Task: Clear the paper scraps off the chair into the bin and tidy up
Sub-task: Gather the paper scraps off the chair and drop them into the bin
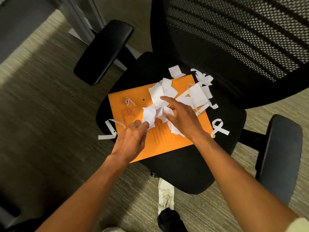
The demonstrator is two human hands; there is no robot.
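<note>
A person's left hand (132, 136) pinches the near corner of a crumpled wad of paper scraps (154, 114) on an orange envelope (167, 139) atop the chair (184, 173); the right hand (180, 118), fingers spread and empty, reaches in from the wad's far side, equally close.

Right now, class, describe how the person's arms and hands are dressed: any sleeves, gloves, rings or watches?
Both forearms are bare. The left hand and right hand wear no gloves, and no rings or watch show. A pale cream sleeve edge shows at the right elbow.
</note>
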